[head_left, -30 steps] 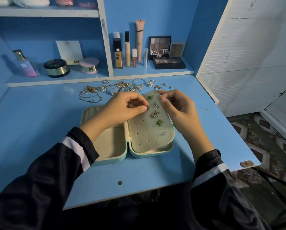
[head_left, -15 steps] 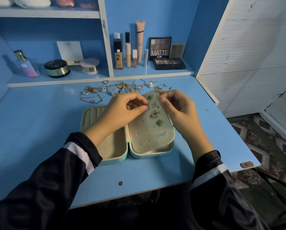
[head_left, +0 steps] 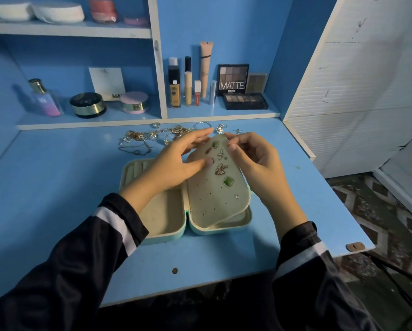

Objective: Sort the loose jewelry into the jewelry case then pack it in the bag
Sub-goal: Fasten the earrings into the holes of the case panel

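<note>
A mint-green jewelry case [head_left: 162, 236] lies open on the blue desk [head_left: 57, 187]. Its beige earring panel [head_left: 214, 201] is tilted up from the right half, with several earrings pinned on it, such as a green stone [head_left: 228, 181] and a leaf shape [head_left: 220, 168]. My left hand [head_left: 174, 163] holds the panel's upper left, thumb pressing on the front and fingers stretched behind. My right hand [head_left: 260, 168] pinches the panel's upper right edge with curled fingers. Loose jewelry [head_left: 138, 137], chains and rings, lies in a heap behind the case. No bag is in view.
Cosmetics stand on the low shelf behind: a perfume bottle [head_left: 45, 99], round jars [head_left: 88, 105], foundation tubes [head_left: 175, 84] and an eyeshadow palette [head_left: 244, 101]. A white panel wall [head_left: 355, 91] bounds the desk on the right; the desk's right edge drops to a patterned floor.
My left fingers have straightened out behind the panel while the thumb stays on its front. A small dark piece now shows near the thumb. My right hand has hardly moved.
</note>
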A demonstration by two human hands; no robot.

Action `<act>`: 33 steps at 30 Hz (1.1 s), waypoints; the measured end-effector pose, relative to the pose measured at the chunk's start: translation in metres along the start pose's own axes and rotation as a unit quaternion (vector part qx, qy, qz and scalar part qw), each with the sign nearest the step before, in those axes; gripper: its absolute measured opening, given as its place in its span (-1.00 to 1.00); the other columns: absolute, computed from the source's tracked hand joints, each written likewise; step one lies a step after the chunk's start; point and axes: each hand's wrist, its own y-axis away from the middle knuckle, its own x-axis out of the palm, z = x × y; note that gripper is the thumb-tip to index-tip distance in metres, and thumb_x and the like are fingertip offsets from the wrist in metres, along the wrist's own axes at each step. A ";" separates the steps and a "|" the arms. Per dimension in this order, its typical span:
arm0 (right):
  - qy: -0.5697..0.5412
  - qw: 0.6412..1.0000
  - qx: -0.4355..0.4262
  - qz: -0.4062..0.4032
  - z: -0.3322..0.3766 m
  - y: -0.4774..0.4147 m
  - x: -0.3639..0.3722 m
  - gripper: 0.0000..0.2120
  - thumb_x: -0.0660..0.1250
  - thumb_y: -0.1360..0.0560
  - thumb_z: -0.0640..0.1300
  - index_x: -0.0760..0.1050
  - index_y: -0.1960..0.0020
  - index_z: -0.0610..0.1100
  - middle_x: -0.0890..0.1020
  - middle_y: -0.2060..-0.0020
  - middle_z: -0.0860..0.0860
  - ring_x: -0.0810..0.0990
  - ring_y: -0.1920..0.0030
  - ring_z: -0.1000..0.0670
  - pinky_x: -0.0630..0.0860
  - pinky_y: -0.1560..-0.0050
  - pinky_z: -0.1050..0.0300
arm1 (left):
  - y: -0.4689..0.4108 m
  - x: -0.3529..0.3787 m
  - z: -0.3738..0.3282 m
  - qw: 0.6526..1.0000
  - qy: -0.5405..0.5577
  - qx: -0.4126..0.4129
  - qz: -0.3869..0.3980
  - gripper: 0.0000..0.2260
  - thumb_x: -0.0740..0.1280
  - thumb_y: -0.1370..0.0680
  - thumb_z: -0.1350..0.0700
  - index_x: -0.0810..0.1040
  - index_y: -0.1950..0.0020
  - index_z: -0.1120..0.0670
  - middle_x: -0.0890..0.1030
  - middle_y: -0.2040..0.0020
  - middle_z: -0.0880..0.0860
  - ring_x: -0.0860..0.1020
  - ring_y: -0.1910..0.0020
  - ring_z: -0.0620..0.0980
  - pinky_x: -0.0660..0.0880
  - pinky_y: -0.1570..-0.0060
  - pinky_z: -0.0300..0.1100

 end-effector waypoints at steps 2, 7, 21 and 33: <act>0.012 1.000 0.001 0.008 0.005 -0.003 0.001 -0.94 0.31 -0.57 -0.25 0.54 0.07 -0.20 0.67 -0.04 -0.05 0.61 -0.08 -0.12 0.54 -0.17 -0.14 | 0.001 -0.002 -0.003 1.000 0.028 0.002 0.004 -0.43 0.45 -0.44 0.01 0.38 -0.43 -0.18 0.50 -0.33 -0.14 0.46 -0.29 -0.28 0.38 -0.36 -0.24; -0.003 1.000 -0.005 0.028 0.019 -0.009 0.003 -0.92 0.29 -0.59 -0.23 0.53 0.07 -0.16 0.65 -0.01 -0.13 0.59 0.03 -0.13 0.54 -0.07 -0.08 | 0.005 -0.010 -0.004 0.997 0.081 0.012 0.004 -0.45 0.47 -0.42 0.01 0.44 -0.39 -0.19 0.53 -0.29 -0.10 0.54 -0.22 -0.16 0.49 -0.30 -0.08; -0.283 0.952 0.116 -0.008 0.006 -0.010 0.032 -0.90 0.26 -0.54 -0.40 0.50 0.09 -0.25 0.56 0.27 -0.06 0.47 0.26 0.03 0.42 0.18 0.20 | 0.014 -0.026 0.003 0.983 0.178 0.033 -0.030 -0.48 0.46 -0.40 0.16 0.51 -0.30 -0.22 0.55 -0.11 -0.14 0.59 -0.16 -0.09 0.49 -0.19 -0.23; -0.323 0.933 0.152 0.048 -0.008 -0.010 0.045 -0.91 0.30 -0.52 -0.39 0.51 0.07 -0.24 0.57 0.20 -0.11 0.51 0.23 0.03 0.44 0.11 0.18 | 0.016 -0.031 0.012 0.971 0.234 0.032 -0.044 -0.50 0.51 -0.40 0.21 0.55 -0.16 -0.30 0.54 -0.14 -0.03 0.60 -0.16 -0.05 0.52 -0.12 -0.19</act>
